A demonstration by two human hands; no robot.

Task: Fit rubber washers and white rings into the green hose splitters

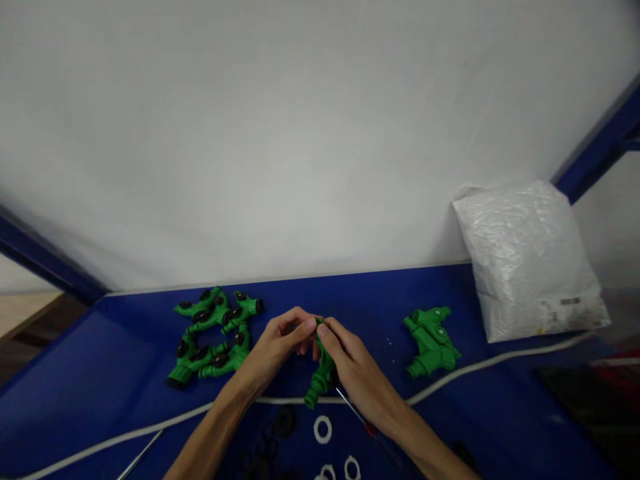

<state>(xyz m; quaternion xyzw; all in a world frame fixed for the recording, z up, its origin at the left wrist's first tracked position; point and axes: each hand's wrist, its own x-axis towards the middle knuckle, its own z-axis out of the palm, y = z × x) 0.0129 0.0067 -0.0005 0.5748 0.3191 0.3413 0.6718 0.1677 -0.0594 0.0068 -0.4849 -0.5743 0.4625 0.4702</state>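
My left hand (pixel 280 343) pinches the upper end of a green plastic hose splitter (pixel 320 383) with thumb and fingers. From the other side my right hand (pixel 350 357) is closed on the same splitter, its thumb near the top. The lower threaded end points down toward the table's front. Fingers hide much of the upper part. Under my right hand and wrist runs a screwdriver (pixel 353 404) with a metal shaft and a reddish handle part; whether the hand touches it, I cannot tell. White rings (pixel 323 429) and black rings (pixel 285 421) lie just below the hands.
Several green splitters with black knobs (pixel 220 360) are grouped at left on the blue table (pixel 350 293). More green splitter bodies (pixel 431 343) lie at right. A white cable (pixel 493 362) crosses the table. A white plastic bag (pixel 530 260) leans on the wall; a metal rod (pixel 141 455) lies front left.
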